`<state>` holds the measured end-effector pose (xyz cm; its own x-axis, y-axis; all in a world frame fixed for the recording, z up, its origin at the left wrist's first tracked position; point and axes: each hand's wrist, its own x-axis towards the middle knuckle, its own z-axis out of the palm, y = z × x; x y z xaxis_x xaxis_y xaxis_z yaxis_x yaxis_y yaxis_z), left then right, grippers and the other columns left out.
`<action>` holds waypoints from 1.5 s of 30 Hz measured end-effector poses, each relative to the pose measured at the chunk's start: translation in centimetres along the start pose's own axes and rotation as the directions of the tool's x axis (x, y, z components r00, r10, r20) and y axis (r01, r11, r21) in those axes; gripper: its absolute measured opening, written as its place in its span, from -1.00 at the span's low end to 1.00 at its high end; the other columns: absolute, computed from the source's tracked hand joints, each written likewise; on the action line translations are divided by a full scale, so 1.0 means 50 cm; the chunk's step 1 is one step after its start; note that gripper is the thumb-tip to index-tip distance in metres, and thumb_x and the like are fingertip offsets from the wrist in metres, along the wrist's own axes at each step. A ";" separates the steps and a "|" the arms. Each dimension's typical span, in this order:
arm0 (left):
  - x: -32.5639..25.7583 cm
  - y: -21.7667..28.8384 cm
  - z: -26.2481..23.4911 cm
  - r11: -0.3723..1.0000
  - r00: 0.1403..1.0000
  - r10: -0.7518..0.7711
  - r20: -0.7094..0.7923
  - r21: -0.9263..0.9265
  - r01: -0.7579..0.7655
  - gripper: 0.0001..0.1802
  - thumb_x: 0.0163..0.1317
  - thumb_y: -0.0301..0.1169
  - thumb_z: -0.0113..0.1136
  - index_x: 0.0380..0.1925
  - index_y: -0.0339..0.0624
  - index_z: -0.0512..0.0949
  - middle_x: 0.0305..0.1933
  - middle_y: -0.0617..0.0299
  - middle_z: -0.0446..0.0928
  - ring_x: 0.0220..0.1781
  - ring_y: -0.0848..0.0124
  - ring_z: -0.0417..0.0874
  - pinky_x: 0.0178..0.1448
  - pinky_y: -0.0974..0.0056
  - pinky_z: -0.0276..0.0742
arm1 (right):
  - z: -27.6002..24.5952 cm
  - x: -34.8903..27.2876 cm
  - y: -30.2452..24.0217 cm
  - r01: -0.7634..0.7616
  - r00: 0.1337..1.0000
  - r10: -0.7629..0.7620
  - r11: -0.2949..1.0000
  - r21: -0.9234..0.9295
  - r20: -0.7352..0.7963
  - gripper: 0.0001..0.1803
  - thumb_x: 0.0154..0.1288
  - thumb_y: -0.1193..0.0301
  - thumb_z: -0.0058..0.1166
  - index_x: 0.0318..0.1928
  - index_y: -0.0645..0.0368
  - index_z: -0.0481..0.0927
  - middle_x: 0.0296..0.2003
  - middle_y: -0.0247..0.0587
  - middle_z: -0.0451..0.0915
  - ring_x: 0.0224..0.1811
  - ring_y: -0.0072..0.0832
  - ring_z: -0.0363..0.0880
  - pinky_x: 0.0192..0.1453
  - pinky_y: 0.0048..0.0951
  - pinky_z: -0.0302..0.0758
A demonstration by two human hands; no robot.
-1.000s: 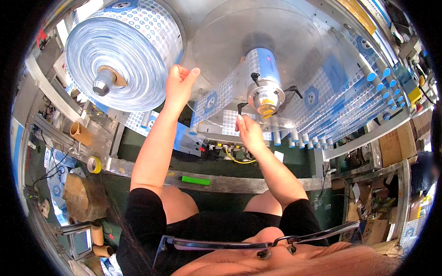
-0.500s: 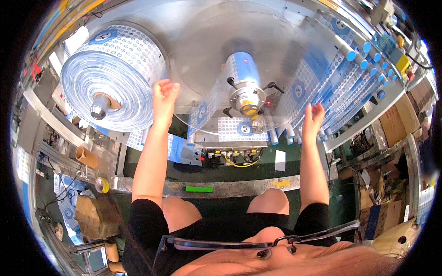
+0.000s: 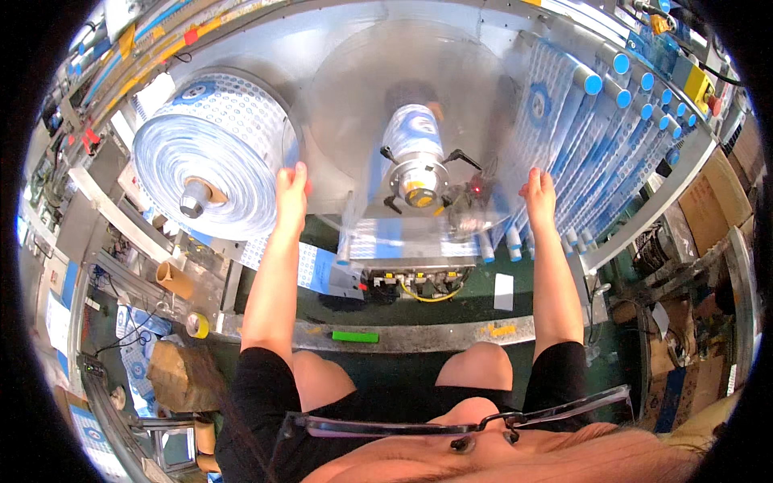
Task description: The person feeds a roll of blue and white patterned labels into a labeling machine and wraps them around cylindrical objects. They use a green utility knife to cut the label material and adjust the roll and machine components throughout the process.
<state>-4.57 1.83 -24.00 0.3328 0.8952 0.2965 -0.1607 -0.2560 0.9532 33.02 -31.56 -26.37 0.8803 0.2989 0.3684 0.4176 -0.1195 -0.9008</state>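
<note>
A large clear round disc (image 3: 338, 121) stands around the clamp hub (image 3: 419, 179) of a spindle that carries a small roll of printed film (image 3: 416, 129). My left hand (image 3: 292, 200) is closed at the disc's left rim, thumb up. At the right rim my right hand (image 3: 540, 198) is closed too, its fingers curled at the disc's edge. Black lever handles stick out from the hub. Left of my left hand sits a big roll of blue-and-white printed film (image 3: 205, 173) on a metal core shaft (image 3: 193, 201).
Printed film runs over several rollers (image 3: 592, 84) at the right. Below the disc lie a row of pneumatic fittings (image 3: 415, 282) and a metal beam (image 3: 435, 334) with a green block (image 3: 355, 336) on it. Cardboard boxes (image 3: 713, 193) stand at the right, a cardboard tube (image 3: 173, 278) at the left.
My hands have come down slightly onto the disc's rim, and the fingers of my right hand have curled in. The film on the spindle shows a different part of its print. The view has shifted.
</note>
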 end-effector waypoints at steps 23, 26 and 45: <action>-0.265 -0.376 -0.034 0.640 0.655 0.053 0.754 0.478 -0.601 -0.82 0.28 -0.39 0.10 -0.21 -0.21 0.62 -0.10 0.06 0.60 0.03 0.10 0.56 0.13 0.13 0.48 | 0.144 -0.528 0.247 0.553 -0.010 0.189 0.820 -0.152 0.982 -0.75 0.31 0.25 -0.02 -0.28 0.15 0.63 -0.21 -0.07 0.59 -0.08 -0.09 0.55 0.00 -0.10 0.50; -0.259 -0.377 -0.035 0.656 0.664 0.068 0.745 0.468 -0.592 -0.79 0.29 -0.39 0.09 -0.16 -0.22 0.61 -0.06 0.06 0.59 0.11 0.12 0.54 0.20 0.12 0.45 | 0.215 -0.585 0.261 0.458 0.146 0.255 0.839 -0.294 0.956 -0.72 0.31 0.23 -0.04 -0.25 0.16 0.63 -0.21 -0.04 0.59 -0.06 -0.07 0.54 0.02 -0.07 0.47; -0.192 -0.498 0.080 0.578 0.714 0.051 0.698 0.562 -0.591 -0.64 0.27 -0.44 0.01 0.06 -0.29 0.45 0.12 -0.15 0.46 0.16 -0.08 0.47 0.21 0.00 0.42 | 0.450 -0.753 0.089 0.665 0.139 -0.166 0.747 0.032 0.976 -0.49 0.04 0.05 0.27 -0.12 0.16 0.55 -0.18 -0.14 0.54 -0.03 -0.22 0.49 -0.01 -0.22 0.40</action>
<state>-0.06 -1.82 -50.37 0.8784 0.3712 0.3010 0.2328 -0.8824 0.4089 -3.32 -22.02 -49.41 -0.1667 0.9857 -0.0238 0.8895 0.1399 -0.4350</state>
